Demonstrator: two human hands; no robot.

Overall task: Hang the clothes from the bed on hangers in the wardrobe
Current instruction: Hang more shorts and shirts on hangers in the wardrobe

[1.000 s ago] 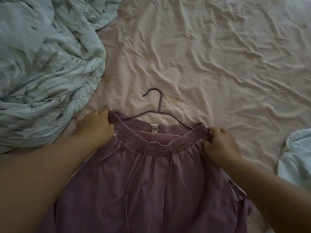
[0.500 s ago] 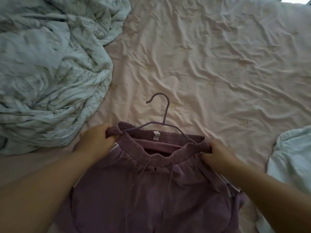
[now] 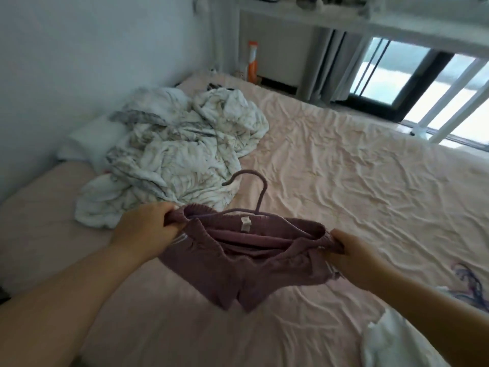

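1. The left hand (image 3: 144, 229) gripped the left end of the elastic waistband of the mauve cotton shorts (image 3: 246, 263), fingers curled round the fabric.
2. The right hand (image 3: 352, 256) gripped the waistband's right end in the same way.
3. The shorts hung between both hands above the pink wrinkled bed sheet (image 3: 344, 168), legs dangling.
4. A purple wire hanger (image 3: 258, 196) sat inside the waistband, its hook rising above it.
5. A crumpled white patterned duvet (image 3: 180, 152) lay beyond the left hand.

Matt cloth shorts (image 3: 246, 263) (crumpled sheet (image 3: 344, 181))
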